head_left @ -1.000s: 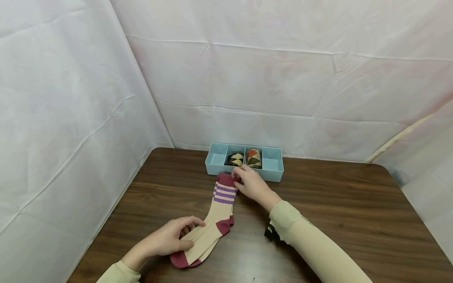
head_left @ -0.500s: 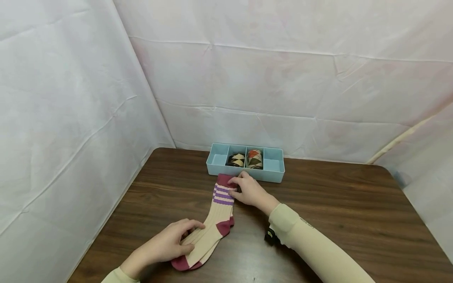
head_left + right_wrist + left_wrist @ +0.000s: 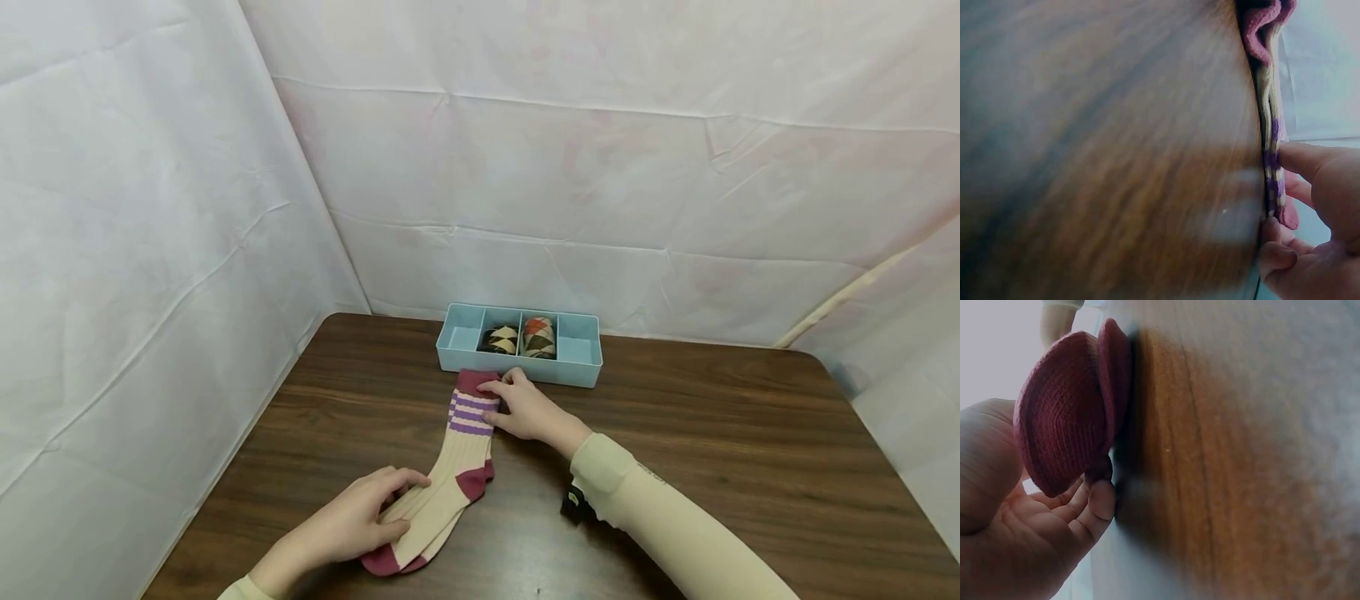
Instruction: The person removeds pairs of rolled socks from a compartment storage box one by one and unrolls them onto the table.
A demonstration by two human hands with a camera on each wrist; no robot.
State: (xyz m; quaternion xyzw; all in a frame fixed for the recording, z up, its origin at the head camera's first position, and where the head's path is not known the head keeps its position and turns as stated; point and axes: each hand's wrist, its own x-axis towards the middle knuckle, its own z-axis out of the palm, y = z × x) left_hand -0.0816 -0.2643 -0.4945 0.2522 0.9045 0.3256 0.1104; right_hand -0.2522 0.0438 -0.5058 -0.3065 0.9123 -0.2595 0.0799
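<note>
A pair of cream ribbed socks [image 3: 453, 454], one on top of the other, lies flat on the table, with maroon cuffs, heels and toes and purple stripes. My left hand [image 3: 352, 518] rests over the foot part, thumb and fingers spread loosely on it. The maroon toe [image 3: 1063, 415] shows close up in the left wrist view, between thumb and fingers. At the cuff end, my right hand [image 3: 531, 412] touches the upper sock with thumb and forefinger, its other fingers along the right edge. Purple stripes [image 3: 1274, 165] appear beside that thumb in the right wrist view.
Behind the cuffs stands a pale blue divided tray [image 3: 555, 369]. Its middle compartments hold a black-and-cream argyle roll [image 3: 501, 339] and a green, orange and beige one [image 3: 539, 337]. White cloth [image 3: 487, 167] hangs behind the brown table [image 3: 720, 433]. Something black [image 3: 574, 504] sits at the right wrist.
My right hand has slid slightly toward me from the cuff's top edge, its thumb now over the stripes. The left hand and the socks have hardly moved.
</note>
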